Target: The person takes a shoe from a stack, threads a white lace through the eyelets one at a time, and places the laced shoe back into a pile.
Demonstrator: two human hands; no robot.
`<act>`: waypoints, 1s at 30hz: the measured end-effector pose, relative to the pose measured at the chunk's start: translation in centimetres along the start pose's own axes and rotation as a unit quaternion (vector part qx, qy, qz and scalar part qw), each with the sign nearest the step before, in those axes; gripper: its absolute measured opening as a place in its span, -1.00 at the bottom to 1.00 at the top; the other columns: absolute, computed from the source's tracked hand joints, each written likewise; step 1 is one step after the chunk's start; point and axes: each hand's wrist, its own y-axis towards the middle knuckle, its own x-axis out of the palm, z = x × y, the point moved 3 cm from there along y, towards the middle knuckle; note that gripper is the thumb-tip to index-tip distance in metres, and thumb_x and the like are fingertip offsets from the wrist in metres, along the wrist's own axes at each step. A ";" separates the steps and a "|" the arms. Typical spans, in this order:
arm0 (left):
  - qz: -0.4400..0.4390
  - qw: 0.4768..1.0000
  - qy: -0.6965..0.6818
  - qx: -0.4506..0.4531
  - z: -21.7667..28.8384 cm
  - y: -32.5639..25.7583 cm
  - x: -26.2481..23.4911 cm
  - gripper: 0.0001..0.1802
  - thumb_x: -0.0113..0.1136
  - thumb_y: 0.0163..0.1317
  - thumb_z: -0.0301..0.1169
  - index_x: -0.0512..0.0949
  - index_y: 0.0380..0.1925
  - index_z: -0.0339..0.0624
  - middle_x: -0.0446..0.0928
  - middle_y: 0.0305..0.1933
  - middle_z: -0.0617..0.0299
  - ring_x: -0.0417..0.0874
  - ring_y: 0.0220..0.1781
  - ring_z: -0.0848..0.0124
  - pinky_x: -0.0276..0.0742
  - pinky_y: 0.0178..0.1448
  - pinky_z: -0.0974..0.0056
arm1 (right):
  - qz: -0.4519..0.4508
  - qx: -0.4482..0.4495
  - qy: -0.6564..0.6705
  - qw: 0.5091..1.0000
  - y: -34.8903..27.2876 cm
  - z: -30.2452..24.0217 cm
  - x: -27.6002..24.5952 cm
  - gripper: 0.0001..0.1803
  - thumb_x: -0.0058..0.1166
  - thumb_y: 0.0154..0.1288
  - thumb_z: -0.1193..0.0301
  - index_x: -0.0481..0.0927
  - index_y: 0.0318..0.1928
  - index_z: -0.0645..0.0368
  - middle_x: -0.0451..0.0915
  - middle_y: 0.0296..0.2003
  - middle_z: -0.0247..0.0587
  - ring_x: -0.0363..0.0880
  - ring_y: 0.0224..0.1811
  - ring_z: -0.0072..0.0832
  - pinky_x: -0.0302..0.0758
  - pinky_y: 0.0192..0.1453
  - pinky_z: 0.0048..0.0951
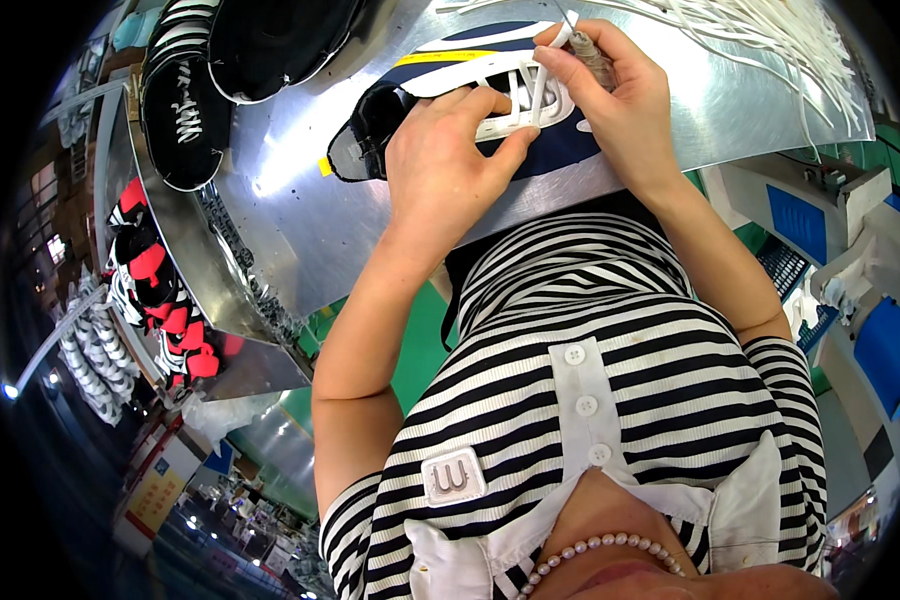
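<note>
A navy and white shoe upper (550, 152) with a yellow stripe lies on the metal table in front of me, its heel opening toward the left. White lace (536, 92) crosses its throat. My left hand (450, 155) grips the upper beside the lacing, thumb on the near eyelet edge and fingers over the opening. At the toe end, my right hand (620, 110) is closed around a thin-tipped hand tool with a wrapped, tan-grey handle (592, 62). Its thumb and forefinger also pinch a white lace end (564, 32). The tool's tip points up, away from me.
Many loose white laces (760, 40) spread over the far right of the metal table (300, 225). Black shoe uppers (185, 130) lie at its far left. Below the left edge sits a pile of red, black and white pieces (160, 275). Grey-and-blue equipment (796, 220) stands at the right.
</note>
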 end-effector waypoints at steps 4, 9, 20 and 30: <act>0.018 1.000 0.002 0.014 0.2 0.0 0.3 -0.67 0.40 0.01 -0.17 0.63 -0.38 -0.19 0.62 -0.39 0.16 0.62 -0.29 0.15 0.49 -0.18 0.16 | 0.013 -0.007 -0.004 1.000 -0.1 0.0 0.1 -0.79 0.17 0.35 0.49 0.60 -0.04 0.26 0.61 -0.32 -0.45 0.47 -0.35 -0.80 0.40 -0.28 -0.72; 0.026 0.999 0.021 0.001 0.2 -0.1 0.4 -0.67 0.39 -0.02 -0.15 0.63 -0.38 -0.17 0.62 -0.38 0.18 0.61 -0.29 0.14 0.49 -0.16 0.13 | -0.059 0.126 -0.025 0.990 -2.2 -2.2 -1.8 -0.80 0.15 0.36 0.45 0.48 -0.09 0.27 0.63 -0.40 -0.33 0.58 -0.30 -0.69 0.49 -0.22 -0.62; 0.013 1.000 0.023 0.000 0.1 0.2 0.5 -0.69 0.35 -0.03 -0.15 0.69 -0.37 -0.13 0.67 -0.34 0.18 0.62 -0.29 0.13 0.54 -0.17 0.11 | -0.046 0.014 -0.067 0.997 -6.3 -4.0 -2.2 -0.74 0.11 0.36 0.57 0.44 0.03 0.27 0.63 -0.26 -0.22 0.61 -0.22 -0.58 0.52 -0.11 -0.58; 0.013 1.000 0.013 0.003 -0.3 0.2 0.7 -0.64 0.37 0.01 -0.12 0.66 -0.38 -0.22 0.66 -0.35 0.11 0.65 -0.24 0.12 0.51 -0.14 0.15 | -0.116 0.028 -0.198 0.973 -6.3 -3.0 -2.2 -0.85 0.12 0.37 0.46 0.50 -0.14 0.26 0.64 -0.38 -0.12 0.60 -0.43 -0.34 0.49 -0.29 -0.42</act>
